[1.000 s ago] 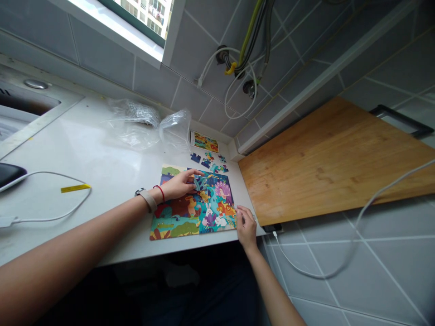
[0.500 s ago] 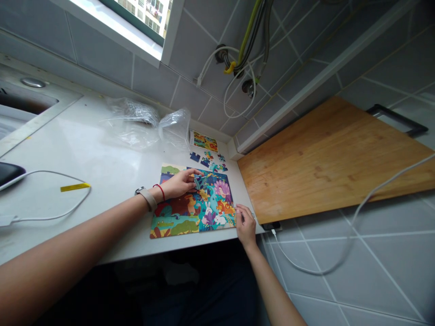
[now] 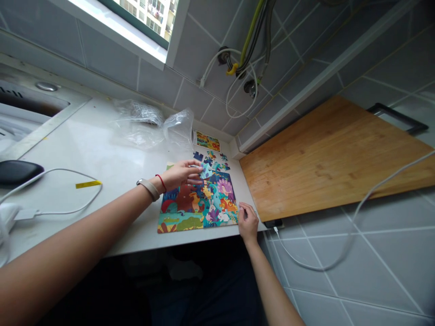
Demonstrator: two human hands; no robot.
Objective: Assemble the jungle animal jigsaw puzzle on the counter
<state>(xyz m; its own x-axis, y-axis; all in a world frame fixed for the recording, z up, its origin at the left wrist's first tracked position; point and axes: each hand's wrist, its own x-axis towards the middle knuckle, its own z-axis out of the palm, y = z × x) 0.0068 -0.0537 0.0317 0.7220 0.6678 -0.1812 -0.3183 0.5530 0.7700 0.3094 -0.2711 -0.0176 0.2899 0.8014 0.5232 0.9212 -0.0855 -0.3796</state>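
Observation:
A colourful animal jigsaw puzzle (image 3: 185, 222) lies near the counter's front edge, showing a peacock, lions and rabbits. Over its upper part, my left hand (image 3: 185, 174) pinches a light-blue puzzle piece (image 3: 205, 170) between thumb and fingers. My right hand (image 3: 248, 221) rests at the puzzle's lower right edge with its fingers curled in; whether anything is inside them is hidden. Several loose puzzle pieces (image 3: 198, 155) lie just behind the puzzle. Beyond these sits a small picture card (image 3: 208, 141) with a similar animal scene.
Crumpled clear plastic bags (image 3: 146, 124) lie at the back of the white counter (image 3: 81, 145). A wooden board (image 3: 326, 167) leans along the right side. On the left are a white cable (image 3: 68, 212), a black rounded object (image 3: 20, 173) and a sink (image 3: 30, 102).
My left hand has lifted off the puzzle and moved slightly up and right, with the light-blue piece now plainly visible in it. My right hand's fingers have curled in more. The camera view has shifted slightly.

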